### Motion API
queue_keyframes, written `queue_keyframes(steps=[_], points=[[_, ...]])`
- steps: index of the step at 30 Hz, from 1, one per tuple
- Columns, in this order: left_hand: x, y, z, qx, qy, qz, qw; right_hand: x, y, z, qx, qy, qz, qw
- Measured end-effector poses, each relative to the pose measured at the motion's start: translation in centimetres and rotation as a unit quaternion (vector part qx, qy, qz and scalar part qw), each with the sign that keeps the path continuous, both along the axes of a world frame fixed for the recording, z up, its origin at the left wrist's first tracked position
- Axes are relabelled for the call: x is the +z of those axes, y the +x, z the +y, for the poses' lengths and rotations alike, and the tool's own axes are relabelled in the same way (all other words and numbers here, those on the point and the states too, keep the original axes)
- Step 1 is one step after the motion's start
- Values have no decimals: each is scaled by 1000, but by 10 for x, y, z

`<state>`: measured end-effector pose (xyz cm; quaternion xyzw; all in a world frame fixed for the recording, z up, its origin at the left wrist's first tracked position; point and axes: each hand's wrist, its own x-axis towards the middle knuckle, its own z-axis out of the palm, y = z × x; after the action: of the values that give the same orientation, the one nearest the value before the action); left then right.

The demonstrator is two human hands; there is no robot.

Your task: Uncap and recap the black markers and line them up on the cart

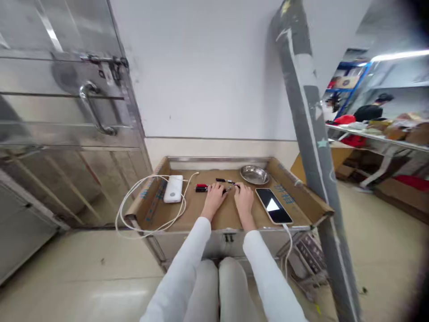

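My left hand (214,199) rests over the cardboard-lined tabletop, its fingers curled down at the right ends of a red pen (201,185) and a black pen (201,189). Dark pen ends show past its fingertips on the right. Just to the right, my right hand (244,199) has its fingers bent, closed on the right end of another slim black pen (221,180) that lies pointing left. The fingertips of both hands are close together but apart. Fine details of the pens are too small to make out.
A white power bank (173,189) with a looped white cable (125,205) lies left. A round metal dish (254,175) stands at the back right, a phone (274,205) with a cable before it. Cardboard sides edge the table. A grey pipe (310,112) leans right; people sit beyond.
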<state>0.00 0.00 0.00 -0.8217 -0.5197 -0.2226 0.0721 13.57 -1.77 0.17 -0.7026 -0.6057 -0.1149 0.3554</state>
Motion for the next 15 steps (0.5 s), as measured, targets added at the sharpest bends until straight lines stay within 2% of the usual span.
queue_keyframes(steps=[8,15], points=[[4,0,-4,31,7,-8,999,-1,-1,-2,6,-33,0,999],[4,-2,-5,18,20,-25,999,3,-1,-2,54,-29,25,998]])
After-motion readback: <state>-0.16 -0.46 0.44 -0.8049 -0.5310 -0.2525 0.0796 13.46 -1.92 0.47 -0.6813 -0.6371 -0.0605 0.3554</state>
